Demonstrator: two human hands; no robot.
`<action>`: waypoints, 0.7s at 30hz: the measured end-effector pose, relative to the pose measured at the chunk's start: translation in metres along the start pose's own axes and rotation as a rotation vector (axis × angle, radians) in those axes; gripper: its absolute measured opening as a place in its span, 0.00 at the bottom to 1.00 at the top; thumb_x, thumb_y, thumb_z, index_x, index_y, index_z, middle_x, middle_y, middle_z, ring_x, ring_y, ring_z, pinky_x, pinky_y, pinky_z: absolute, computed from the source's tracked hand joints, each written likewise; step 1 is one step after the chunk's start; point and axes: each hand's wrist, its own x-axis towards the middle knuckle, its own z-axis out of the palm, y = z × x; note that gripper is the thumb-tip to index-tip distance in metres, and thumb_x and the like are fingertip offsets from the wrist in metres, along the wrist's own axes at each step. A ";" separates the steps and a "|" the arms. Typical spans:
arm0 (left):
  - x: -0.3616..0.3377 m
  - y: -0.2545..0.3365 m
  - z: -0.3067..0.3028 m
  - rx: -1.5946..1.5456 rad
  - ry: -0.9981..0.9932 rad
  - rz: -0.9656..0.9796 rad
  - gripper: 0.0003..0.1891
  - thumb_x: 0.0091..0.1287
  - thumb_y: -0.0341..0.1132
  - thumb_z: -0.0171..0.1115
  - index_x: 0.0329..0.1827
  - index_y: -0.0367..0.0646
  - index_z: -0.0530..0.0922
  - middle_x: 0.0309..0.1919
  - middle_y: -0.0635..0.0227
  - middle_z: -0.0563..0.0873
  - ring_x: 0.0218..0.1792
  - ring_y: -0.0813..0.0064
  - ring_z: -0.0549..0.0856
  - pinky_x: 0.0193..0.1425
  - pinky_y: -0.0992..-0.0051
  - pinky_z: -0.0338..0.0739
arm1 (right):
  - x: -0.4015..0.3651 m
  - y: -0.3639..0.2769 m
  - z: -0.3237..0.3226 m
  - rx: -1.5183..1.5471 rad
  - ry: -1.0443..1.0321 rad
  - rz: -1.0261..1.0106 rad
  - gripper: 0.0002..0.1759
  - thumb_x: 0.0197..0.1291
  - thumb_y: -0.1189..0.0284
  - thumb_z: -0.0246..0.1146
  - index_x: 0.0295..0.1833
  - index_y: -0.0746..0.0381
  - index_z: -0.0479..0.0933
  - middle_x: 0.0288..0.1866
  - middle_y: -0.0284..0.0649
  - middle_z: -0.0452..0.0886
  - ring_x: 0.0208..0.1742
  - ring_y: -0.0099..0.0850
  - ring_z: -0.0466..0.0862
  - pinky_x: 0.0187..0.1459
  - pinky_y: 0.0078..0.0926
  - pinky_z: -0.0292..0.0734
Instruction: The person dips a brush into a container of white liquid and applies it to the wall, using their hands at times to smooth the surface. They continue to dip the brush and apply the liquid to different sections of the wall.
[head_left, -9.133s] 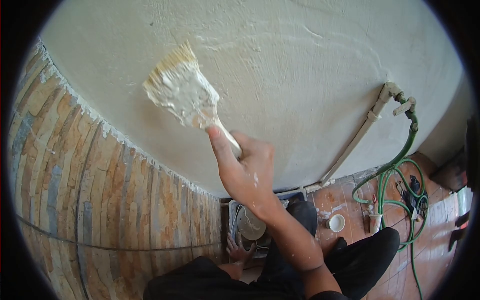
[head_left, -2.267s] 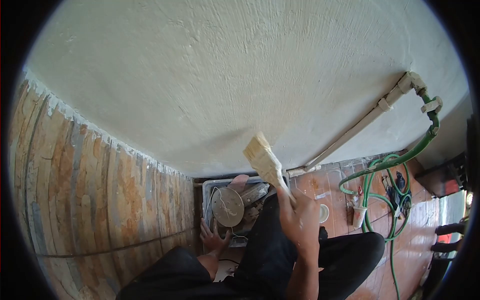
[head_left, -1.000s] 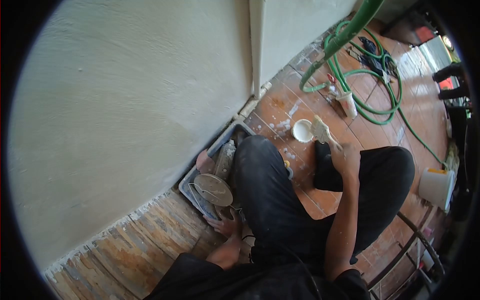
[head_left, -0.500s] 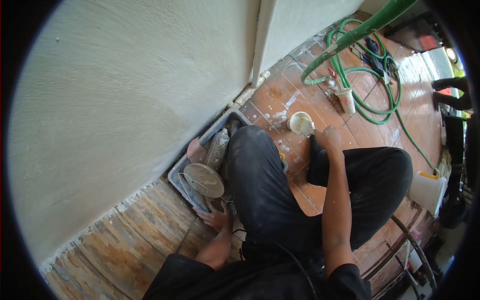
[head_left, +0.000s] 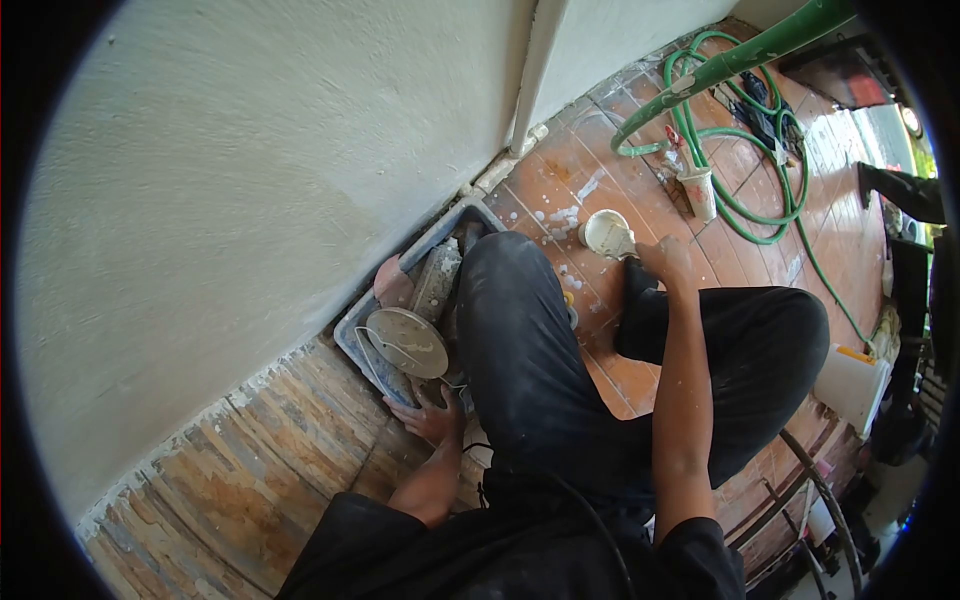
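My right hand (head_left: 667, 260) is closed on the handle of a brush or similar tool (head_left: 624, 243), whose end dips into a small white tub (head_left: 606, 232) on the tiled floor. My left hand (head_left: 430, 414) touches the near edge of a grey tray (head_left: 352, 338), with its fingers apart. In the tray lie a round lid (head_left: 408, 343) with a wire handle beside it, a long grey block-like piece (head_left: 436, 282) and a pinkish piece (head_left: 393, 284).
A pale wall (head_left: 240, 180) rises at the left. Coiled green hose (head_left: 765, 240) and a whitish cup (head_left: 698, 195) lie ahead on the tiles. A white bucket (head_left: 850, 387) stands right. Another person's dark-clothed leg (head_left: 905, 192) shows at the far right.
The view has shifted slightly. The other person's legs at the far right have changed position. My right hand still holds the tool at the tub, and my left hand stays at the tray.
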 end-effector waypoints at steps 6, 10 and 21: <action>0.000 0.001 0.000 -0.002 0.025 0.012 0.34 0.60 0.62 0.51 0.63 0.50 0.71 0.72 0.41 0.46 0.70 0.41 0.55 0.59 0.44 0.62 | -0.005 0.011 -0.014 -0.023 -0.108 -0.019 0.31 0.50 0.54 0.58 0.46 0.74 0.78 0.48 0.63 0.78 0.52 0.56 0.79 0.54 0.44 0.73; 0.000 -0.003 0.003 0.001 0.025 0.008 0.34 0.60 0.62 0.52 0.63 0.49 0.71 0.72 0.40 0.47 0.70 0.41 0.55 0.59 0.45 0.62 | -0.035 0.006 -0.018 -0.023 -0.001 0.007 0.30 0.52 0.53 0.58 0.40 0.74 0.79 0.43 0.64 0.79 0.48 0.56 0.80 0.51 0.45 0.74; 0.002 0.004 -0.009 -0.052 -0.037 -0.024 0.32 0.60 0.58 0.55 0.65 0.52 0.70 0.73 0.44 0.45 0.72 0.43 0.50 0.65 0.44 0.57 | -0.060 0.024 0.002 0.050 0.127 -0.281 0.25 0.61 0.55 0.55 0.30 0.70 0.79 0.31 0.61 0.78 0.37 0.58 0.79 0.40 0.50 0.72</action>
